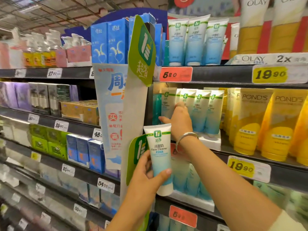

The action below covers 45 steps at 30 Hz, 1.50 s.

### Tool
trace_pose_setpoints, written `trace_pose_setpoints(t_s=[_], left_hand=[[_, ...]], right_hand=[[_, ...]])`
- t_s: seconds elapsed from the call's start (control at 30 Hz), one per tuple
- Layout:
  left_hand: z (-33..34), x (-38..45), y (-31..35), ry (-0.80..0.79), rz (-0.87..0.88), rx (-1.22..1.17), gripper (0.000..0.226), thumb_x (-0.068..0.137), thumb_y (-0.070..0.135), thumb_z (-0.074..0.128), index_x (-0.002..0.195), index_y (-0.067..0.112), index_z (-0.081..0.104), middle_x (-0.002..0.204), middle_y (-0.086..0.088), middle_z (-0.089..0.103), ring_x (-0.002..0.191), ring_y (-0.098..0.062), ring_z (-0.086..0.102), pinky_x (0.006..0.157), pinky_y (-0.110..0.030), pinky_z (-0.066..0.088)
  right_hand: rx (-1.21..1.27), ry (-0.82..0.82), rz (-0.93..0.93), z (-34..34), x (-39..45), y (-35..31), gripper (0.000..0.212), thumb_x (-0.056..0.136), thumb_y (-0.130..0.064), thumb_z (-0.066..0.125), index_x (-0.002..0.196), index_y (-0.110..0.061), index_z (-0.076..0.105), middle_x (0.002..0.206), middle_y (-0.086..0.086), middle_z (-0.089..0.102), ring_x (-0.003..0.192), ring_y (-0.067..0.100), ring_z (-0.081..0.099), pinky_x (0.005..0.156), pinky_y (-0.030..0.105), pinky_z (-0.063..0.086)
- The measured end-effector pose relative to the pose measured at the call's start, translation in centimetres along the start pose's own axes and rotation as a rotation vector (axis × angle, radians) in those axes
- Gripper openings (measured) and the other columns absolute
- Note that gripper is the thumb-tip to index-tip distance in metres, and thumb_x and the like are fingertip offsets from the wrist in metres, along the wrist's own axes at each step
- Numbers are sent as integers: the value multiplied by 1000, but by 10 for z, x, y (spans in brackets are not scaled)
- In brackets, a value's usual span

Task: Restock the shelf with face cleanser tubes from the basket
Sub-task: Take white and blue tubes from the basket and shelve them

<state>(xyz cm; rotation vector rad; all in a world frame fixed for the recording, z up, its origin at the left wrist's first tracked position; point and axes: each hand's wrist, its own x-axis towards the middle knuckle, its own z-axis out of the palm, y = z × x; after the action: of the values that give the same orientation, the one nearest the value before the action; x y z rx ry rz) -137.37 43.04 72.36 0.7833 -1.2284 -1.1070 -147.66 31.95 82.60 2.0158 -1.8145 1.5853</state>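
Cleanser tube (pixel 161 157) in left hand (pixel 146 174) grip; right hand (pixel 179 120) grips shelved tube (pixel 168 102) beside Pond's bottles (pixel 246 120).

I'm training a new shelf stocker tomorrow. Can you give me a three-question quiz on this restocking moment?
1. True or false: the left hand holds a Face Cleaner tube.
2. Which shelf row is the right hand reaching into?
A. the Olay row
B. the middle-shelf tubes
C. the Pond's bottles
3. Fill in: the yellow price tag below the Pond's bottles reads ____.

Key: 1 true; 2 B; 3 19.90
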Motion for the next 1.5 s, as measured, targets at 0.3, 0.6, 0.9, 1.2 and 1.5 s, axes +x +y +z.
trace_pose_setpoints(t_s=[0.3,0.6,0.9,1.2,1.5], left_hand=[[15,14,16,-54,27,-59,62,61,22,73,117,26,48,111,4,67,92,-5,68,71,-18,56],[51,72,45,-166,106,76,44,76,20,73,114,35,57,115,3,62,99,-11,64,76,-26,54],[69,96,52,17,423,440,40,81,19,68,111,38,51,107,12,56,95,1,55,67,-1,44],[80,98,31,287,515,669,44,87,17,61,130,16,49,121,2,50,111,-10,48,92,-23,46],[81,93,24,359,441,685,43,88,17,60,130,15,49,120,1,51,113,-10,47,92,-21,42]], right_hand=[[434,-174,36,-56,-20,24,23,88,-26,60,107,-13,58,109,8,63,97,19,62,84,36,54],[762,-351,55,-100,-31,32,18,79,-23,65,96,-23,61,94,2,69,84,12,68,69,27,58],[575,27,-37,-87,-12,25,26,81,-19,69,90,-31,48,92,-10,60,82,7,63,58,16,52],[339,58,-99,-64,-4,30,25,81,-28,68,90,-26,45,85,-16,53,73,-3,55,58,9,46],[81,-75,-123,-69,12,19,33,79,-26,70,89,-21,39,77,-12,55,73,6,56,56,14,41]])
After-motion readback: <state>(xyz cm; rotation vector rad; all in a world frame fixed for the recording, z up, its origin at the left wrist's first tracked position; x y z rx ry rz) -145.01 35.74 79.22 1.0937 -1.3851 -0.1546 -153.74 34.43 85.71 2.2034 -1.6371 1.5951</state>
